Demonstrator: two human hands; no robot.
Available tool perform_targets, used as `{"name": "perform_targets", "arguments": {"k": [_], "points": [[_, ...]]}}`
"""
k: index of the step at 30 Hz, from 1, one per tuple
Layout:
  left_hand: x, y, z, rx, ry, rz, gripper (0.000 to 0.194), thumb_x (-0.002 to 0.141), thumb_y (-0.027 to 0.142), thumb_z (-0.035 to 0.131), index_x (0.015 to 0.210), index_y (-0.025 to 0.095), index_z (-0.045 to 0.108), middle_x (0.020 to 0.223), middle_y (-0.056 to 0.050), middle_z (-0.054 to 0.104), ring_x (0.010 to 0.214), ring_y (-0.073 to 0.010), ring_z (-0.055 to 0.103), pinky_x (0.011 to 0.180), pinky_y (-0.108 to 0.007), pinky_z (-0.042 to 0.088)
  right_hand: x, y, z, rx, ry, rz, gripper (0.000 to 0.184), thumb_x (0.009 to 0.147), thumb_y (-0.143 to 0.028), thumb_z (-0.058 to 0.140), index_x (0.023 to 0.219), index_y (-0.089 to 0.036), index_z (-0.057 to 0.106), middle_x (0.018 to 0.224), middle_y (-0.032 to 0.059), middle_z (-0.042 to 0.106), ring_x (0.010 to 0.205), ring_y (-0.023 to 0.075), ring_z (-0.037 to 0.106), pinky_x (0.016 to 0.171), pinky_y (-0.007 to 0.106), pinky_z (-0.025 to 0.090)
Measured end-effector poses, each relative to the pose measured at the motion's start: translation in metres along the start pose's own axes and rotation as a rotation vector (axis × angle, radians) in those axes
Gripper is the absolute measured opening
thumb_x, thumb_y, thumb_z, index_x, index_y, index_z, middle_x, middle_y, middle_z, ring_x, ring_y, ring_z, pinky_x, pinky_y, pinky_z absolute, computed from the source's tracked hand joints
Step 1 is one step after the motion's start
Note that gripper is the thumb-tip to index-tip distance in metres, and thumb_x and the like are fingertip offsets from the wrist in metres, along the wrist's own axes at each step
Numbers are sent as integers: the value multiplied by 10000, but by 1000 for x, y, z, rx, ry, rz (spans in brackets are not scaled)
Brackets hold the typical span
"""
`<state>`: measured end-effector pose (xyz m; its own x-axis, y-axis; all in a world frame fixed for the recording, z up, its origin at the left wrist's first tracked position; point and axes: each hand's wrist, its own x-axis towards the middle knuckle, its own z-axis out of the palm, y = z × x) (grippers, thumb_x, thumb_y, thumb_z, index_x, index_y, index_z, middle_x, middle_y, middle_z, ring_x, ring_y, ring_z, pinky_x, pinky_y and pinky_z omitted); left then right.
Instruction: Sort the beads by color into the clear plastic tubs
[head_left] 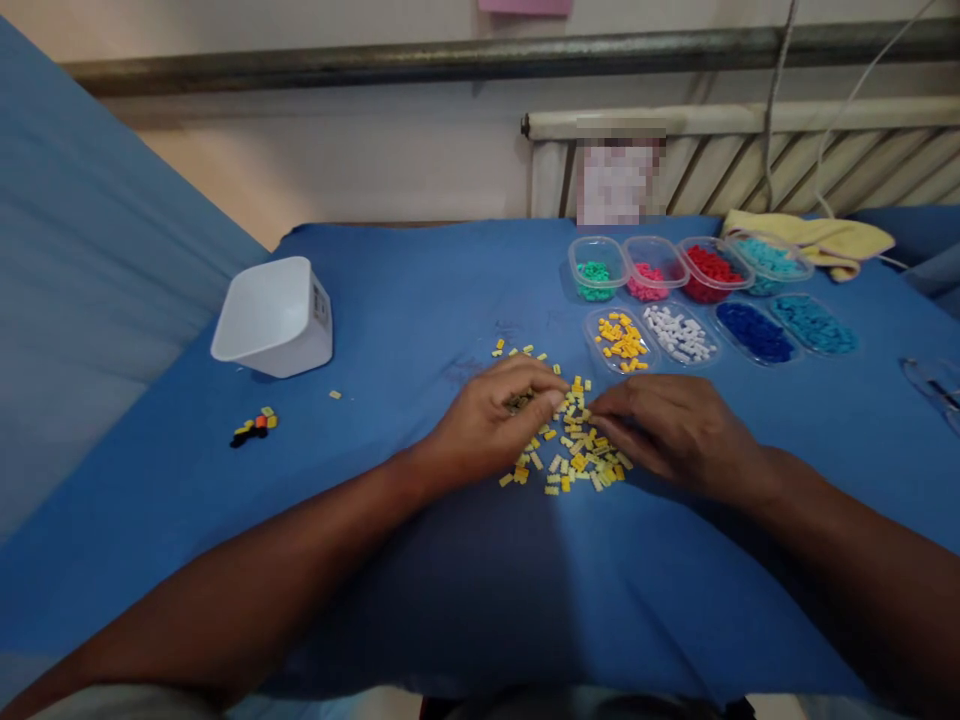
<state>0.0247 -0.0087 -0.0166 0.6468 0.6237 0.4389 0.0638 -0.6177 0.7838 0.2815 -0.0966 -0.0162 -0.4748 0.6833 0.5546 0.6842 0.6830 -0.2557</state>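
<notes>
A pile of small yellow and pale-yellow bricks (574, 440) lies on the blue cloth (420, 320) in front of me. My left hand (495, 420) is curled over the pile's left side, fingers cupped round several of the small bricks. My right hand (671, 430) rests on the pile's right side, its fingertips pinched together on a small brick at the pile. The two hands almost touch above the pile.
Clear tubs at the back right hold green (596, 280), pink (646, 282), red (709, 270), teal, yellow (621, 338), white (679, 335) and blue (754, 332) bricks. A white bin (276, 315) stands at left. A small black, yellow and orange brick cluster (255, 427) lies near it. A yellow cloth (817, 240) lies far right.
</notes>
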Motion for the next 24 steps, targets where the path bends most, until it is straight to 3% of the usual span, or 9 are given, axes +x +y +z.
{"name": "perform_targets", "arguments": {"k": [2, 4, 9, 11, 15, 18, 21, 24], "points": [[4, -19, -15, 164, 142, 5, 155, 1076, 251, 668, 1133, 186, 797, 1133, -78, 782, 1099, -205, 733, 1047, -377, 565, -4, 14, -2, -50, 8, 126, 98, 1092, -263, 641, 1111, -238, 734, 971, 49, 830, 806, 217, 784, 722, 346, 586], [6, -40, -31, 311, 182, -23, 238, 1072, 262, 640, 1228, 162, 790, 1218, -111, 782, 1175, -237, 729, 1101, -423, 558, -9, 30, -4, -106, 69, 283, 136, 1075, -309, 650, 1124, -247, 761, 975, 59, 836, 773, 230, 778, 687, 356, 587], [6, -65, -46, 519, 3, -83, 442, 1111, 320, 506, 1456, 132, 707, 1470, -143, 733, 1404, -280, 672, 1259, -499, 482, -17, 60, -9, -104, 276, 544, 249, 1040, -370, 694, 1225, -234, 791, 1027, 81, 845, 790, 251, 781, 727, 393, 632], [4, -63, -44, 515, -44, -69, 450, 1114, 301, 477, 1476, 148, 696, 1479, -129, 733, 1400, -272, 683, 1258, -503, 491, -20, 64, -11, -97, 313, 577, 257, 1040, -394, 698, 1214, -236, 800, 1014, 83, 845, 798, 260, 786, 756, 417, 646], [2, -56, -41, 435, -24, -92, 410, 1106, 269, 482, 1410, 157, 734, 1373, -113, 786, 1297, -255, 741, 1192, -482, 558, -27, 68, -13, -86, 336, 644, 237, 1032, -427, 713, 1162, -253, 809, 884, 67, 825, 722, 263, 765, 682, 418, 627], [-1, -53, -42, 374, -28, -103, 386, 1112, 261, 494, 1377, 140, 749, 1311, -115, 802, 1210, -236, 772, 1122, -436, 604, -30, 65, -14, -52, 344, 642, 226, 1035, -418, 705, 1147, -251, 808, 872, 59, 826, 689, 251, 762, 642, 397, 612], [-3, -53, -42, 360, -28, -42, 369, 1124, 235, 495, 1376, 134, 745, 1299, -115, 801, 1186, -206, 775, 1098, -389, 612, -28, 55, -14, -75, 264, 518, 198, 1043, -385, 692, 1119, -248, 813, 928, 63, 845, 727, 241, 780, 662, 375, 618], [-4, -49, -38, 409, -78, 83, 399, 1147, 274, 498, 1473, 141, 687, 1492, -143, 719, 1421, -234, 673, 1244, -442, 518, -23, 41, -10, -26, 85, 321, 186, 1070, -352, 674, 1140, -240, 804, 1018, 73, 858, 816, 234, 807, 709, 358, 640]]}}
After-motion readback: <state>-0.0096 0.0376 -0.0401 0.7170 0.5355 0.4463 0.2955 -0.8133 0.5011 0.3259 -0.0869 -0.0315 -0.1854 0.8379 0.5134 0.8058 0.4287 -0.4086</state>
